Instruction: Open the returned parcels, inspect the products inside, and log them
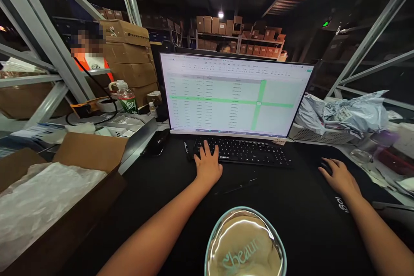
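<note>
The left hand rests its open grip on a black rectangular keyboard, its white label roughly "Bosston"; the right hand curves its closed grip over a black plastic mouse; a wide silver-framed monitor shows a spreadsheet crossed by green bands; a shiny oval dish reads roughly "Cheaur".

The spreadsheet text beyond the left hand is too small to read; the shiny oval dish nearer the viewer is cut off by the picture's bottom edge.
</note>
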`<state>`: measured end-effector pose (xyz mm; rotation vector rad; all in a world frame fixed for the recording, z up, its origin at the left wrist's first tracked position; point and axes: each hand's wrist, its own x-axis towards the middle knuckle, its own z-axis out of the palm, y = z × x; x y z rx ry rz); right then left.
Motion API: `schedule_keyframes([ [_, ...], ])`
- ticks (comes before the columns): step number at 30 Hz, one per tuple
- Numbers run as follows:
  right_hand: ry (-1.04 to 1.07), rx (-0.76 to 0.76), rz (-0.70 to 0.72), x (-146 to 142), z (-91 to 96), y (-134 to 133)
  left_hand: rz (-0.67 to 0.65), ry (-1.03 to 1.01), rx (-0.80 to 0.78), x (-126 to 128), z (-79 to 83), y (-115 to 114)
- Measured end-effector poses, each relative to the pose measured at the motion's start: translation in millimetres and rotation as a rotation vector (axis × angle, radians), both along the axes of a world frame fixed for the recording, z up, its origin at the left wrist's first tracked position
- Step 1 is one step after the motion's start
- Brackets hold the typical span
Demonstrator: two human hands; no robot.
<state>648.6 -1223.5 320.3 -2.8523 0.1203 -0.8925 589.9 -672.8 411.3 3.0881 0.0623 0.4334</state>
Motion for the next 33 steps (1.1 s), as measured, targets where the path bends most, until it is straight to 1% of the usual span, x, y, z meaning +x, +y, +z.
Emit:
schedule_keyframes([
  [5, -0.002, -0.014, -0.001, 2.1, -4.0, -3.1, -0.016, 0.031, 0.016, -1.4, 4.0, -0.2],
  [9, -0.005, -0.018, -0.005, 1.1, -4.0, -1.8, -0.026, 0.055, 0.026, -0.6, 9.5, -0.2],
  [11, -0.009, -0.023, -0.007, 0.6, -3.8, -0.6, -0.025, 0.049, 0.026, 0.3, 9.8, -0.1],
  [19, -0.028, -0.034, -0.007, -0.5, -5.5, -0.3, -0.035, -0.111, 0.043, 1.3, -7.7, 3.6],
  [29, -0.013, -0.029, 0.049, 1.6, -2.2, 4.9, -0.057, -0.1, 0.097, 2.0, -10.1, 6.5],
  [31, 0.004, -0.028, 0.036, -1.1, 1.6, 6.5, -0.065, -0.107, 0.097, 2.6, -11.0, 7.2],
  [33, 0.006, -0.046, 0.0, -8.3, 13.1, 14.2, -0.078, -0.116, 0.087, 2.8, -10.7, 8.0],
])
